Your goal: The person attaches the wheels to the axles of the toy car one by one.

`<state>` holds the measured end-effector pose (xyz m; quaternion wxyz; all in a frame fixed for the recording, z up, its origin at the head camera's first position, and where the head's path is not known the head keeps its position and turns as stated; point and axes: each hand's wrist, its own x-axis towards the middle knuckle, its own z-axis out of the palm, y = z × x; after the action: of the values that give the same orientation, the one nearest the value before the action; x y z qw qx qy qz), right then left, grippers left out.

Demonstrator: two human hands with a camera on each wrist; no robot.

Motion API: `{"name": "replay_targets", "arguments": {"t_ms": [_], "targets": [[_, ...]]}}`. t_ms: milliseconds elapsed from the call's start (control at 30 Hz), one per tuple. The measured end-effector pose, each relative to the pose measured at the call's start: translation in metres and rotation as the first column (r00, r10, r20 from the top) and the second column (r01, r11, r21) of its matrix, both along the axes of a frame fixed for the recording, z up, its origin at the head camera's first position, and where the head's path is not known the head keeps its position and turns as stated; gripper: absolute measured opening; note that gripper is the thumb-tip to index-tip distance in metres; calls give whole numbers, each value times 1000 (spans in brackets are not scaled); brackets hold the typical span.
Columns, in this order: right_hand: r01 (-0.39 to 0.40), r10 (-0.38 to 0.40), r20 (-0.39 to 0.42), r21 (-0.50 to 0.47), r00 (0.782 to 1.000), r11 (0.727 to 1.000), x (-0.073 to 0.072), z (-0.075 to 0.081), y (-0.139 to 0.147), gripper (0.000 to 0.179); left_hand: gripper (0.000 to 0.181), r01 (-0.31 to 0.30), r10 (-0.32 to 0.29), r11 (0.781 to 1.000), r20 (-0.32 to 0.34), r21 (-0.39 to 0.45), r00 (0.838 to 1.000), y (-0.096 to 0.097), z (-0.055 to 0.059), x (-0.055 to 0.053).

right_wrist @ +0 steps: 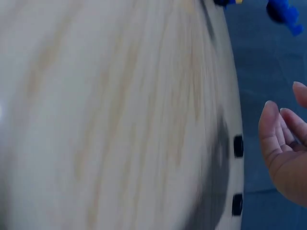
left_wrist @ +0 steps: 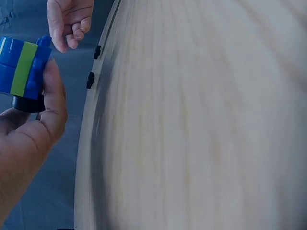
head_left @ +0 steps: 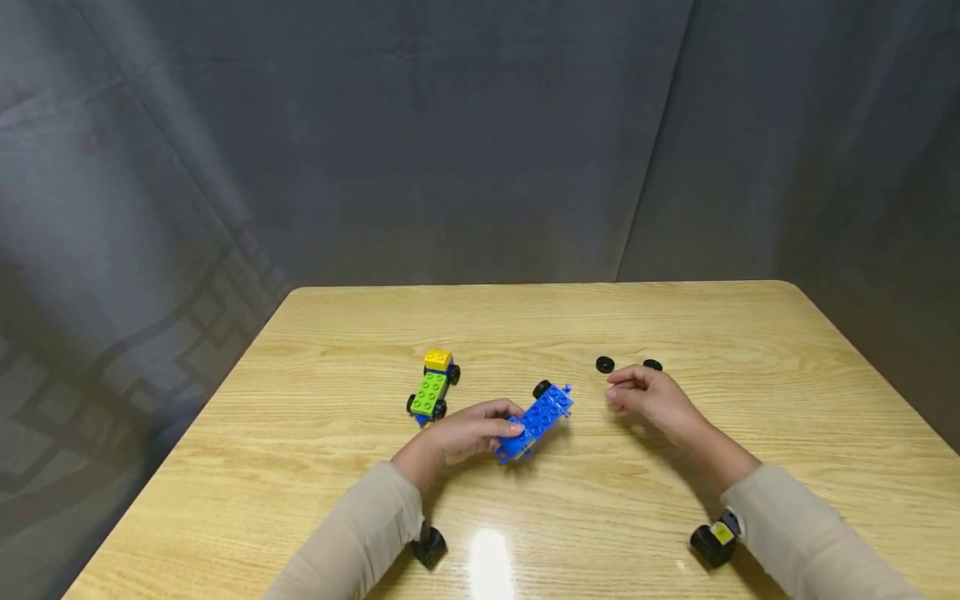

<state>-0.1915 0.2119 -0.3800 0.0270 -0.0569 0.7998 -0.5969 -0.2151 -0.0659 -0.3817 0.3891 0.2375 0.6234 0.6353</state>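
Observation:
My left hand (head_left: 468,433) grips one end of a blue toy car base (head_left: 540,417) above the table, its thumb over the studs. One black wheel (head_left: 542,389) shows on the base's far end, and bare axle stubs stick out elsewhere. In the left wrist view a lime-green stripe (left_wrist: 24,69) crosses the blue body. To the right, my right hand (head_left: 656,404) hovers with loosely bent fingers; nothing shows between them in the right wrist view. Just beyond that hand, two loose black wheels (head_left: 604,364) lie on the table, one partly hidden by its fingers.
A toy truck (head_left: 431,392) with a lime-green bed, yellow cab block and black wheels stands left of the blue base. The wooden table (head_left: 300,350) ends at a grey curtain (head_left: 480,150). Black wrist cameras (head_left: 430,547) hang under both sleeves.

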Motion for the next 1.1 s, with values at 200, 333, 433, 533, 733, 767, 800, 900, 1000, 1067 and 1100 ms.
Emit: {"name": "replay_targets", "arguments": {"t_ms": [200, 333, 433, 533, 733, 767, 800, 900, 1000, 1067, 1100], "targets": [[29, -29, -5, 92, 1000, 995, -8, -2, 17, 38, 36, -44, 44, 999, -8, -19, 999, 0, -1, 0], [57, -59, 6, 168, 998, 984, -13, -2, 30, 39, 41, -63, 63, 997, -15, -38, 998, 2, -1, 0], [68, -72, 11, 212, 997, 975, -17, -1, 41, 42, 45, -77, 76, 996, -21, -38, 997, 4, 1, 0], [76, -79, 5, 239, 997, 968, -18, 0, 53, 42, 48, -83, 82, 996, -12, -21, 997, 6, 3, 0], [96, -94, -22, 318, 995, 943, -21, 0, 72, 41, 52, -86, 86, 996, -8, 18, 996, 8, 4, 0], [99, -97, -23, 330, 995, 939, -22, 0, 74, 41, 52, -91, 91, 996, -10, 24, 996, 8, 3, -1], [101, -98, -26, 341, 995, 935, -23, 0, 76, 41, 53, -96, 96, 995, -9, 31, 995, 9, 3, -1], [107, -100, -39, 404, 994, 908, -26, -1, 79, 41, 56, -108, 109, 993, -6, 55, 994, 10, 2, -3], [96, -86, -41, 474, 995, 875, -30, -1, 80, 43, 58, -118, 118, 990, -1, 72, 993, 10, 3, -4], [77, -76, -24, 516, 997, 853, -33, -2, 81, 44, 59, -118, 118, 990, 4, 80, 993, 11, 3, -5], [66, -68, -16, 530, 998, 845, -34, -2, 81, 45, 59, -118, 117, 989, 7, 85, 993, 11, 3, -5]]}}
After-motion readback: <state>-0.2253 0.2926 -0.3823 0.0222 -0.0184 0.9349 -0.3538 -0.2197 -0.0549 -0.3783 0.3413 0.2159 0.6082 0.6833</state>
